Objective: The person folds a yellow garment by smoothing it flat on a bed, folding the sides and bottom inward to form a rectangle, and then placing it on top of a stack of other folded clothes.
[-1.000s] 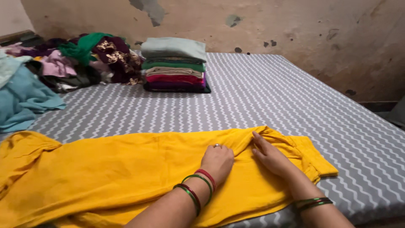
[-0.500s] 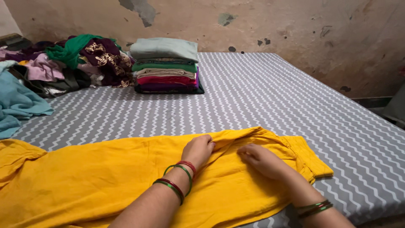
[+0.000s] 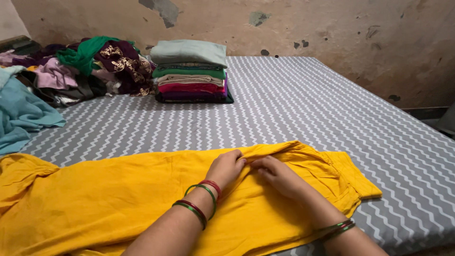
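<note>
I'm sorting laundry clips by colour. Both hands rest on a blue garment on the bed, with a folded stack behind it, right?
Not quite: the garment is yellow, not blue. The head view shows the left hand and right hand resting on it, on the bed, with the folded stack behind.

Both forearms reach forward from the lower edge of view and angle inward, so the two hands meet almost fingertip to fingertip. The left hand (image 3: 226, 167) lies palm down, its fingers curled and pressed flat. The right hand (image 3: 279, 174) also lies palm down, fingers bent and pointing toward the left one. Bangles ring both wrists.
</note>
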